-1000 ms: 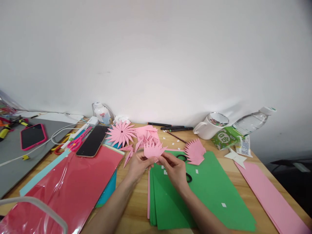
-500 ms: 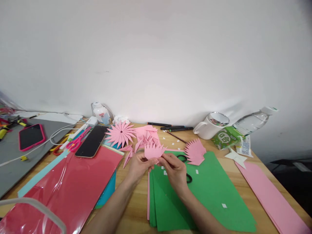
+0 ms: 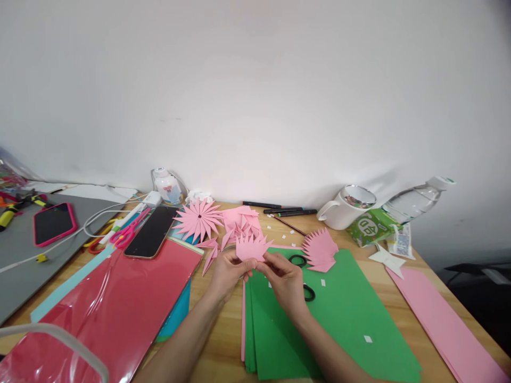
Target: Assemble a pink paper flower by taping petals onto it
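A spiky fan of folded pink paper (image 3: pixel 252 248) is held up between both hands near the middle of the view. My left hand (image 3: pixel 229 272) pinches its lower left edge, thumb in front. On the lower right edge, the fingers of my right hand (image 3: pixel 285 276) are closed too. Behind the held fan lie a heap of folded pink pieces (image 3: pixel 241 217) and a round pink paper star (image 3: pixel 198 216). Another pink fan (image 3: pixel 319 249) rests on the green paper stack (image 3: pixel 339 324), beside scissors with black handles (image 3: pixel 308 292) that my right hand partly hides.
Left are red paper in a clear sleeve (image 3: pixel 120 308), a black phone (image 3: pixel 151 232) and pink scissors (image 3: pixel 130 229). Black pens (image 3: pixel 295 211), a white mug (image 3: pixel 347 207) and a tilted water bottle (image 3: pixel 417 199) stand along the wall. Pink sheets (image 3: pixel 447 324) lie right.
The right hand's fingers have shifted slightly left and closer along the fan's lower edge. The left hand's hold looks the same.
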Demonstrator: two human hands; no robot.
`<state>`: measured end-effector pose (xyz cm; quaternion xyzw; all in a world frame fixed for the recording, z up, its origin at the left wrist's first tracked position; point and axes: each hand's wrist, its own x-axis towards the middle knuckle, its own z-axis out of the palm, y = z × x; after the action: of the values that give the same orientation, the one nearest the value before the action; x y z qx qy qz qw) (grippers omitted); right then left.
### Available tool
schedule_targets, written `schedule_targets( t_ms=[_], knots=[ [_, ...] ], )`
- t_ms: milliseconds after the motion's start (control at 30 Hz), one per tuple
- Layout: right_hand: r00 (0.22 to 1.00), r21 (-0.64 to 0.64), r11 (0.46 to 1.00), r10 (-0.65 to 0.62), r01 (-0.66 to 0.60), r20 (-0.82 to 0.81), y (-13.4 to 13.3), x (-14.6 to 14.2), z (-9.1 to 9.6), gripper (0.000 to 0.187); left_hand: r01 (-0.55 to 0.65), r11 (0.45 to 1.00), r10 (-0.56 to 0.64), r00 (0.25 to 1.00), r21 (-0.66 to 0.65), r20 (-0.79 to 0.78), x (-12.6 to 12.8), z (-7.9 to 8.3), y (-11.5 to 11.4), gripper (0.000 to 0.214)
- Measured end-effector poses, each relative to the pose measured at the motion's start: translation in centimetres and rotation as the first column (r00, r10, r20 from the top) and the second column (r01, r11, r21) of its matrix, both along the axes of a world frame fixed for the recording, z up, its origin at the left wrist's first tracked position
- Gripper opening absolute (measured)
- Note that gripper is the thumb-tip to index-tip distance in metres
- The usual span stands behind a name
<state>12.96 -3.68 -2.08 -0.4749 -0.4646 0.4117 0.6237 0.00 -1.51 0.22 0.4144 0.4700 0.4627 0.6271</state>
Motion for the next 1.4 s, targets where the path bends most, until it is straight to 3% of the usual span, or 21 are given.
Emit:
schedule_targets(
  t_ms=[267,500,700,867,1000,1200,1400],
  knots=[
    [0.994,-0.067,0.996,-0.067,0.061,-0.085,-0.3,-0.6,-0.8,0.016,0.002,1.0,-0.003,1.0,0.017,0.026,0.0,-0.1,-0.1,0.027],
    [0.998,0.058,0.997,-0.049,0.051,-0.028,-0.5,-0.8,-0.9,0.018,-0.042,0.999,0.042,0.996,-0.014,0.074,0.2,-0.3,-0.2,0.029],
    [0.997,0.04,0.996,-0.076,0.076,-0.015,-0.6,-1.1,-1.2,0.015,-0.046,0.999,0.046,0.998,-0.007,0.031,0.3,-0.2,-0.2,0.029],
    [0.999,-0.021,0.999,0.037,-0.037,-0.02,-0.1,-0.3,-0.4,0.015,0.017,0.999,-0.017,1.0,0.037,0.004,0.1,0.3,-0.2,0.029],
    [0.989,-0.116,0.982,0.149,-0.15,-0.019,0.6,0.8,0.8,0.027,0.118,0.993,-0.118,0.993,0.007,-0.008,0.1,0.6,-0.2,0.036],
    [0.998,-0.118,0.993,-0.004,-0.003,-0.06,1.1,1.9,1.5,0.027,0.234,0.965,-0.233,0.972,-0.115,0.019,0.5,0.6,-0.4,0.045],
    [0.998,-0.151,0.988,0.012,-0.021,-0.058,1.2,2.0,1.7,0.03,0.312,0.944,-0.316,0.948,-0.107,-0.026,0.4,0.8,-0.4,0.04]
  ],
)
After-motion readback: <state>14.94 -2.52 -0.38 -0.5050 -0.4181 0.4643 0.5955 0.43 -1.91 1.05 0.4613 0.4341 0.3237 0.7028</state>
